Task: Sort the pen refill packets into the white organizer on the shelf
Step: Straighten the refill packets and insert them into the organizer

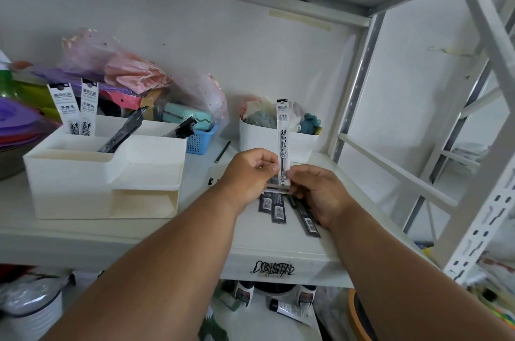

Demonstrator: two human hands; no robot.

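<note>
Hands (281,179) on upright packet (283,128)

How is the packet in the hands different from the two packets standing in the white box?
The held packet is pinched upright by both hands, left hand and right hand; the two organizer packets lean inside the white organizer. The held one shows nearly whole; theirs are half hidden. All share white labels.

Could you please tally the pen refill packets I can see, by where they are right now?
Upright in the organizer: 2
Held upright in both hands: 1
Flat on the shelf: at least 3
Total: at least 6
</note>
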